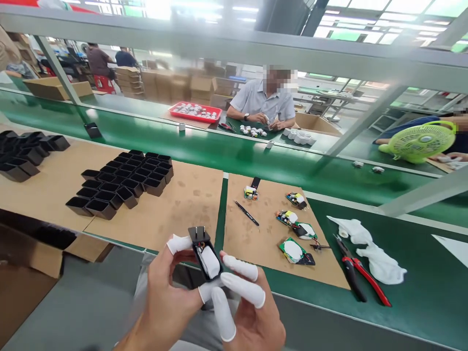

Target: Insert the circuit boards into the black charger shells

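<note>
My left hand (171, 287) and my right hand (248, 307), both wearing white finger cots, hold a small black charger housing (206, 256) between them at the bottom centre. The housing is open toward me, with a white part and a circuit board inside and plug prongs at its top end. My left thumb presses near the top, and my right fingers pinch its lower right side. Several circuit boards (296, 229) with white pads lie on the cardboard sheet (263, 248) just beyond my hands.
Black tweezers (246, 213) lie on the cardboard. Red-handled pliers (360, 273) and white gloves (369, 251) rest on the green bench at right. Several black housings (122, 183) stand grouped at left. Across the conveyor a person works beside a red tray (195, 112); a green fan (420, 141) stands at right.
</note>
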Action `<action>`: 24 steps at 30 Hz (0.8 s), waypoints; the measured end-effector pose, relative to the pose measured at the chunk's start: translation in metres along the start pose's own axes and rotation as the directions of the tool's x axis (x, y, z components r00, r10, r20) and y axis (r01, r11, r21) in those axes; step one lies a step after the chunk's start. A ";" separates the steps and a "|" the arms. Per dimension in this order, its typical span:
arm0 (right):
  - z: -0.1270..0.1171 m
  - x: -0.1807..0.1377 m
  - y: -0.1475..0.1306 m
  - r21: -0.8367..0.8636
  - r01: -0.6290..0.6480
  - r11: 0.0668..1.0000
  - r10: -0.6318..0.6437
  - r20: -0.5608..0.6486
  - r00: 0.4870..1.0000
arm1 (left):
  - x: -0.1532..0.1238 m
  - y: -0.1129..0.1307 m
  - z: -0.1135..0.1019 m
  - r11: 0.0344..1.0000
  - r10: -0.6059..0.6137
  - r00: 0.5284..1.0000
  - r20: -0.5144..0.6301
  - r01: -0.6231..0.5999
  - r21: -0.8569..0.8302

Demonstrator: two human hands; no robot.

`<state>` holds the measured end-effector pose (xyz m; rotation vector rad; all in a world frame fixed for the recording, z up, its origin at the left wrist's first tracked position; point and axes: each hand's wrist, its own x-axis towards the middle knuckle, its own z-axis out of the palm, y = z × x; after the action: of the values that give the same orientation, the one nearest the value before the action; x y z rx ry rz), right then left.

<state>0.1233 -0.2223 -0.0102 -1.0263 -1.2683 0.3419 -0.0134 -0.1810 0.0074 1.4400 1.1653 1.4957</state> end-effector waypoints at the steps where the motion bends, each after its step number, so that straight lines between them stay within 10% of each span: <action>1: 0.000 -0.003 -0.001 -0.054 0.043 0.998 -0.044 -0.019 0.999 | -0.003 -0.002 0.001 0.999 0.014 1.000 -0.007 -0.013 0.034; 16: -0.040 -0.008 0.031 -0.063 -0.131 0.989 0.125 -0.090 0.988 | -0.019 -0.013 0.056 0.908 0.301 0.954 0.013 -0.291 0.303; 20: -0.041 -0.003 0.035 0.336 -0.532 0.777 0.615 -0.227 0.755 | -0.028 -0.022 0.062 0.964 0.178 0.981 0.070 -0.188 0.186; 24: -0.035 -0.007 0.041 0.595 -0.630 0.498 0.831 -0.122 0.542 | -0.023 -0.028 0.066 0.977 -0.195 0.939 0.284 0.212 -0.032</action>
<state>0.1651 -0.2208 -0.0449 -1.0817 -0.2276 1.0332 0.0521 -0.1863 -0.0291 1.3894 1.0485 1.1347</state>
